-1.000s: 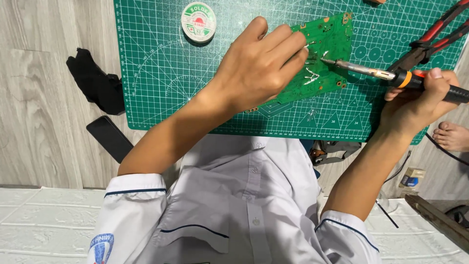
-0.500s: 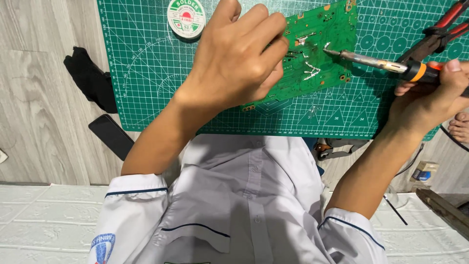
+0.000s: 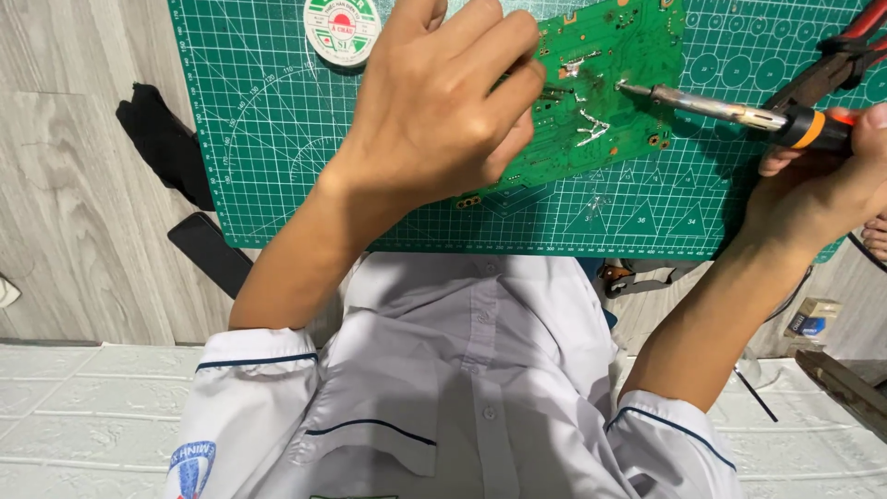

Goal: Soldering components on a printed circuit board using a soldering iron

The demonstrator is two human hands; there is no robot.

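Green cutting mat (image 3: 277,139) carries a green circuit board (image 3: 619,102); left hand (image 3: 443,111) presses it flat, right hand's (image 3: 822,185) closed grip holds a soldering iron (image 3: 730,111), tip touching the board.

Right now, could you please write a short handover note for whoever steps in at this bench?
Left hand: pressed flat on the green circuit board, holding it down on the green cutting mat.
Right hand: grips the soldering iron by its orange-and-black handle; tip touches the board beside shiny solder blobs.
Nearby: solder spool at the mat's top edge, red-handled pliers at right.
Done: several spots on the board already carry solder.
Left: cannot tell how many joints remain.
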